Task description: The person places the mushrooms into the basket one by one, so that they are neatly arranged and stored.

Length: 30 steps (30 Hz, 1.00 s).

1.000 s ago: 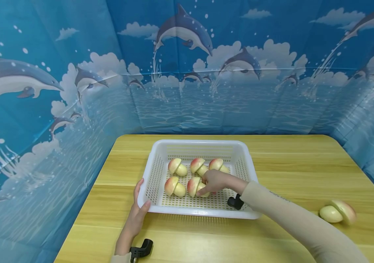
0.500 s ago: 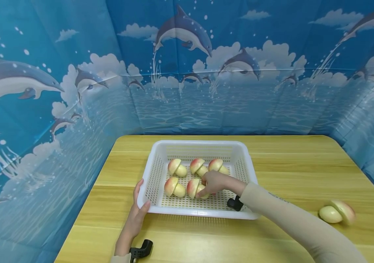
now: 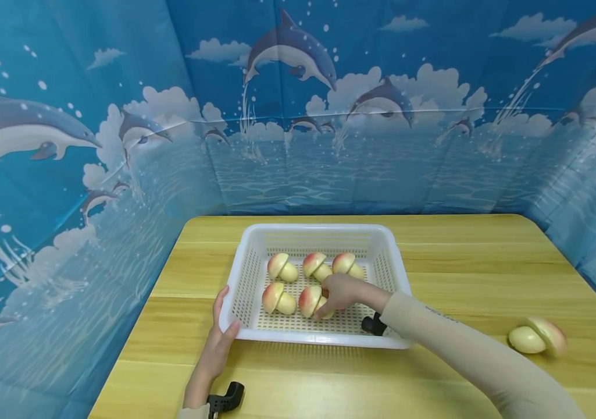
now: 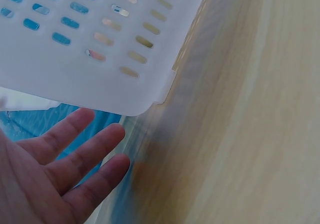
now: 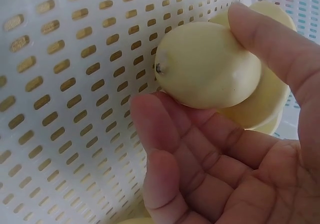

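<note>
A white perforated plastic basket contains several mushrooms with pale stems and red-tinged caps. My left hand holds its front left corner, thumb over the rim; in the left wrist view, three spread fingers of the left hand show below the basket's wall. Inside the basket, my right hand pinches the stem of the front middle mushroom. Close up in the right wrist view, the thumb lies across the mushroom's pale stem with fingertips under it. Part of its cap is hidden behind the thumb.
Beside it in the front row is another mushroom. Three more make the back row: left mushroom, middle mushroom, right mushroom. A single mushroom lies on the wooden table at right. A dolphin-print curtain surrounds the table.
The mushroom in my right hand has shifted and turned slightly, its cap a little farther right. My left hand stays at the basket's corner.
</note>
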Each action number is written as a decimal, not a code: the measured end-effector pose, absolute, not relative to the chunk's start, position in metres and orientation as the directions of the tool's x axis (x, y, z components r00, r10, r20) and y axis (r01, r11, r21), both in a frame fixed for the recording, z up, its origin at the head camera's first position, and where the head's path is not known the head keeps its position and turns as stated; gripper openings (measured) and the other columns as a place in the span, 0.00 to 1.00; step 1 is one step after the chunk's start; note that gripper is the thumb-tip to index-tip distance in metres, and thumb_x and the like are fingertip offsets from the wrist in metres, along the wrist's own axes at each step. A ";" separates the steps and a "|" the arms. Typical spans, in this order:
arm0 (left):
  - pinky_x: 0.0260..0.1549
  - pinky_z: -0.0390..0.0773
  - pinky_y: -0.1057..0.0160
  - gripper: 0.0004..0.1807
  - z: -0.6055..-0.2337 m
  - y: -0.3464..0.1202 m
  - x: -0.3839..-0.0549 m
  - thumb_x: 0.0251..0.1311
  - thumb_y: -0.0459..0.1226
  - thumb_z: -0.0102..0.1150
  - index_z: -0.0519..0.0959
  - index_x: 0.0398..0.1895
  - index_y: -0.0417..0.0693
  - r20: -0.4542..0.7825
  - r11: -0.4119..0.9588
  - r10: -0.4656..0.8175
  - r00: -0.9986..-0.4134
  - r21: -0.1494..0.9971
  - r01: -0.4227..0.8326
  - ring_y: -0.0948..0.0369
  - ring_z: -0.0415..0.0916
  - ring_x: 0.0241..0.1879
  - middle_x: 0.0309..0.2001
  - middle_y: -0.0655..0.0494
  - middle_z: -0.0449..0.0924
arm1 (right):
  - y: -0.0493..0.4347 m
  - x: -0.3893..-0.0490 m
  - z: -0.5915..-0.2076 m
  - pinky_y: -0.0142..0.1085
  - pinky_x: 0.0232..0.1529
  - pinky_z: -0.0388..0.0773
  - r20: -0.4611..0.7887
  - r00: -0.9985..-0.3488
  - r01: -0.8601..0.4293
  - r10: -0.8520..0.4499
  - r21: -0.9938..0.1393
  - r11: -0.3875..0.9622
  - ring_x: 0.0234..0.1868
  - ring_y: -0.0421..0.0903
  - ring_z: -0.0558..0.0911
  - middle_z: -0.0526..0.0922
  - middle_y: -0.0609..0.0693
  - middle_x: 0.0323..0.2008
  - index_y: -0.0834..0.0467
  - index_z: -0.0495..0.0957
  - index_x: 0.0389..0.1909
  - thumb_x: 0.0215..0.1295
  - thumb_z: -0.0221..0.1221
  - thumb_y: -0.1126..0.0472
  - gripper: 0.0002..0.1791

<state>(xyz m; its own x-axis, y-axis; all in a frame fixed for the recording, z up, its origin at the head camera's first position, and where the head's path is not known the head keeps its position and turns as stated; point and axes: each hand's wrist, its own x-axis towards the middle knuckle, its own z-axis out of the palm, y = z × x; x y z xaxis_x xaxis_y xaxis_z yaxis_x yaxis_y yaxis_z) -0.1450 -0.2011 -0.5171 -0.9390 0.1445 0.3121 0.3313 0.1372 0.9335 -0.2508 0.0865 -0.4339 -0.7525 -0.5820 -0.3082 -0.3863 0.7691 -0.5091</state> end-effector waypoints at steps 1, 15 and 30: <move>0.54 0.57 0.37 0.37 -0.517 -0.201 -0.145 0.66 0.35 0.39 0.37 0.75 0.58 0.311 0.136 0.139 -0.940 0.934 0.330 0.38 0.54 0.65 0.72 0.40 0.47 | 0.086 -0.251 -0.434 0.30 0.17 0.71 -0.309 -0.753 -0.384 -0.581 -0.511 0.769 0.13 0.38 0.71 0.65 0.42 0.13 0.55 0.65 0.14 0.44 0.73 0.50 0.25; 0.54 0.57 0.37 0.38 -0.517 -0.201 -0.145 0.65 0.34 0.38 0.37 0.75 0.58 0.316 0.119 0.145 -0.938 0.935 0.333 0.38 0.53 0.65 0.72 0.40 0.46 | 0.086 -0.251 -0.437 0.37 0.22 0.77 -0.319 -0.764 -0.350 -0.561 -0.526 0.775 0.16 0.41 0.74 0.68 0.45 0.17 0.56 0.66 0.18 0.43 0.74 0.50 0.24; 0.54 0.57 0.37 0.37 -0.518 -0.201 -0.145 0.66 0.36 0.39 0.37 0.75 0.59 0.307 0.137 0.137 -0.942 0.936 0.325 0.39 0.53 0.65 0.72 0.41 0.46 | 0.091 -0.252 -0.433 0.38 0.25 0.78 -0.355 -0.751 -0.325 -0.557 -0.535 0.780 0.21 0.48 0.80 0.76 0.48 0.26 0.60 0.76 0.35 0.41 0.75 0.49 0.26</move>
<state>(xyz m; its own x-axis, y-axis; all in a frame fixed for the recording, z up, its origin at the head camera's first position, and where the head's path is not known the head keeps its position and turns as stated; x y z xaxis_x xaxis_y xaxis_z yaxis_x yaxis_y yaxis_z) -0.1452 -0.2008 -0.5182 -0.9418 0.1368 0.3071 0.3250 0.1372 0.9357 -0.2524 0.0912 -0.4328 -0.7507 -0.5569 -0.3555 -0.3254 0.7799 -0.5347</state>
